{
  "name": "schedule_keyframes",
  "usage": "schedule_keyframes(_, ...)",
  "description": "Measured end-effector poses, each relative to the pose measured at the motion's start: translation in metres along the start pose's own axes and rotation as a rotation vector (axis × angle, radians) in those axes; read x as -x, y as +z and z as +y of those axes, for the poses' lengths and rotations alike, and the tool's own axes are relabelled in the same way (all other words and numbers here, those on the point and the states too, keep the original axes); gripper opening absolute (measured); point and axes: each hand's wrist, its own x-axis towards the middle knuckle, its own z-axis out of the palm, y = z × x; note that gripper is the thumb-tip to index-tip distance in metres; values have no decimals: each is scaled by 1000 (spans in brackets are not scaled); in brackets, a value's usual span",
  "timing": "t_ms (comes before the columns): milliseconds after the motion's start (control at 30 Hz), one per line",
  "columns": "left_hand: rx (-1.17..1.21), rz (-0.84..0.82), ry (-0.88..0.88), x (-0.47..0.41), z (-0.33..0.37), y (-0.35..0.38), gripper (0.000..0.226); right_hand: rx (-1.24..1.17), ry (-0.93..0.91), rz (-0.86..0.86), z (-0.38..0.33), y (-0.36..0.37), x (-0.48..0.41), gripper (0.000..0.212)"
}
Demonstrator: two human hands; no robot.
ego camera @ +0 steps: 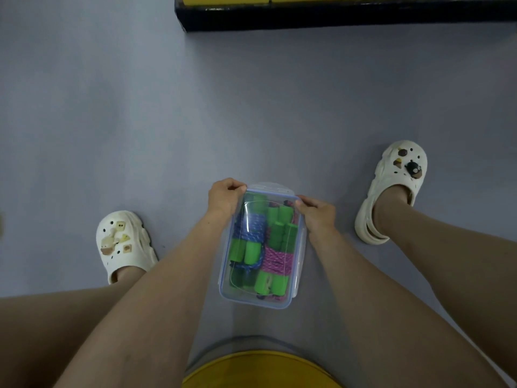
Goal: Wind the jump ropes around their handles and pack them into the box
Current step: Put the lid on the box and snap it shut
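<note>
Your left hand (225, 196) and right hand (317, 211) pinch the lid's (261, 245) far corners (the box (279, 303) runs lengthwise away from you).

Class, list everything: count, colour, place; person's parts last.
rectangular plastic box: one, clear, on floor
blue-rimmed plastic lid: one, clear, on box
wound blue jump rope: one, blue, box left
wound pink jump rope: at least one, pink, box right
foam grips: several, green, inside box
low platform edge: one, black, top
round seat: one, yellow, bottom
charmed foam clogs: two, white, on feet
left hand: pinches lid's far left corner
right hand: pinches lid's far right corner
</note>
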Motion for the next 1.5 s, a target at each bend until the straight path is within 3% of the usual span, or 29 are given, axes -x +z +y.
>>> schedule_keyframes(67,-118,16,95,3,-2,1,13,-5,4,9,2,1,0,26)
schedule_keyframes(200,-530,28,610,19,-5,19,29,39,-39,29,0,4,0,25)
schedule_keyframes(267,-624,-1,736,19,-9,27,27,32,-29,33,0,5,0,25)
schedule_keyframes(433,-573,-16,698,15,-16,27,26,28,-33,43,2,6,0,23)
schedule_keyframes(567,-458,-87,522,10,-6,25,21,31,-44,47,4,6,-1,22)
schedule_keyframes(767,-388,-223,415,1,3,20,12,48,-48,43,5,6,-4,22)
schedule_keyframes(833,-430,-244,423,0,5,19,13,48,-54,54,7,6,-4,22)
schedule_keyframes(967,-731,-176,588,7,6,31,22,35,-66,64,6,8,-1,22)
schedule_keyframes(1067,-751,-209,689,20,7,48,28,17,-56,41,6,7,-1,21)
schedule_keyframes(1500,-784,-191,511,19,16,64,30,44,-23,27,8,6,-5,19)
